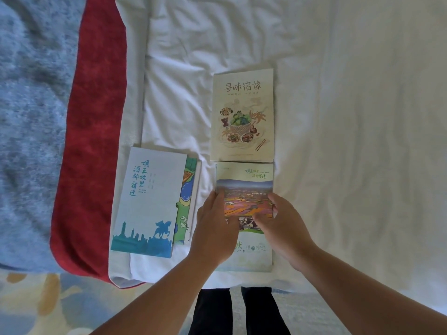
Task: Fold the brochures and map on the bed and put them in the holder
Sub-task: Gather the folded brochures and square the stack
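At near edge of bed [350, 141] | landscape brochure [244, 180] lies flat on sheet | left hand [215, 228], right hand [283, 226] both grasp its side edges | thin paper: light, floppy, likely slick, so pinch edges | blue sleeve [150, 201] left, probably holder

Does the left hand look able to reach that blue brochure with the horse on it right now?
Probably yes. The left hand holds the landscape brochure right beside the blue brochure, which lies uncovered; it would only need to let go first.
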{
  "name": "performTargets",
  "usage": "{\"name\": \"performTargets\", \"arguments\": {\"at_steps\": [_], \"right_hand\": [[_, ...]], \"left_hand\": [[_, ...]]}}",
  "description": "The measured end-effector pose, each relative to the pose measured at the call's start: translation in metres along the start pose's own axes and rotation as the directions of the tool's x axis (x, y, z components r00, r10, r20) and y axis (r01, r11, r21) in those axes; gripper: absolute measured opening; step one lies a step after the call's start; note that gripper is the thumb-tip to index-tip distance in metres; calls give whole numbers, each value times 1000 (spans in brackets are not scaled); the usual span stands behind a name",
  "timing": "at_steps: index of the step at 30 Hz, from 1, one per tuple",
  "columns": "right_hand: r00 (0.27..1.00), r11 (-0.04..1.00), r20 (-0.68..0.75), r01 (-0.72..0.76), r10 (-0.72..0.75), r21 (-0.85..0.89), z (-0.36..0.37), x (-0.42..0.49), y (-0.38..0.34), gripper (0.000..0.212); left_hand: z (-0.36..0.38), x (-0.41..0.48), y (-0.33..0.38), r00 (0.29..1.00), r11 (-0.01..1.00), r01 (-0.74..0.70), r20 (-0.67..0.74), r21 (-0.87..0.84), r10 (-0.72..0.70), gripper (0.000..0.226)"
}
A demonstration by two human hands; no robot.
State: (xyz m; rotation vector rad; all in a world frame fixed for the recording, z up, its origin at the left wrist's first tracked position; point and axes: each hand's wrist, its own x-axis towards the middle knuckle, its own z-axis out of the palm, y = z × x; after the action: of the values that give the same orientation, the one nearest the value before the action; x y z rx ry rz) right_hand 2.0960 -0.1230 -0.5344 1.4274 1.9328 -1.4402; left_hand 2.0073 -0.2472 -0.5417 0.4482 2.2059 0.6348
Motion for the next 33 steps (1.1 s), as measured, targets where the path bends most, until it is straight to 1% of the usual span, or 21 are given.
{"name": "performTargets", "arguments": {"at_steps": [4,7,10,12,14,15,17,20,21,22,24,26,27,29,31,33], "right_hand": [[999,997,21,35,-34,-67,1,-1,1,65],[999,995,25,41,-39,-89,0,-3,0,66],[999,993,17,48,-46,-106,-1,-4,-2,65],[997,989,-4,77,-78,-128,-2,-6,-4,59],[986,973,-35,156,-164,-172,-1,-9,-9,50],[977,960,-46,196,-209,-199,2,-11,-13,48],[962,935,-24,259,-273,-243,12,-15,-24,51],[940,918,103,340,-326,-206,41,-19,-50,54],[932,915,141,356,-334,-188,52,-19,-60,56],[925,911,173,368,-338,-187,63,-18,-70,59],[926,917,226,347,-302,-198,84,-14,-86,63],[950,958,239,243,-203,-152,99,-9,-100,61],[962,979,229,176,-148,-104,105,-8,-106,60],[978,997,199,72,-63,-40,115,-5,-115,66],[987,999,163,15,-7,-49,121,-2,-118,71],[994,998,105,-7,14,-63,123,1,-117,65]], "left_hand": [[2,-1,-2,1000,1000,-9,-5,17,9,52],[1,-3,0,999,999,-45,19,1,45,50],[-9,-7,-2,998,997,-66,25,27,65,55],[-24,-8,-10,994,992,-104,-31,66,106,58],[-46,-2,-27,983,987,-113,-130,118,128,59],[-59,3,-39,979,986,-73,-179,150,100,60],[-86,13,-66,967,973,58,-255,221,0,63],[-120,21,-97,922,927,267,-348,264,-166,62],[-126,23,-103,910,918,302,-364,255,-198,61],[-131,24,-108,908,917,307,-368,256,-202,60],[-135,26,-113,922,920,271,-352,283,-163,57],[-136,27,-113,928,924,255,-340,285,-151,56],[-135,27,-111,927,924,260,-340,280,-157,57],[-133,28,-109,925,919,269,-342,289,-164,59],[-132,28,-109,924,911,278,-343,306,-166,60],[-131,28,-110,920,906,290,-349,307,-176,57]]}}
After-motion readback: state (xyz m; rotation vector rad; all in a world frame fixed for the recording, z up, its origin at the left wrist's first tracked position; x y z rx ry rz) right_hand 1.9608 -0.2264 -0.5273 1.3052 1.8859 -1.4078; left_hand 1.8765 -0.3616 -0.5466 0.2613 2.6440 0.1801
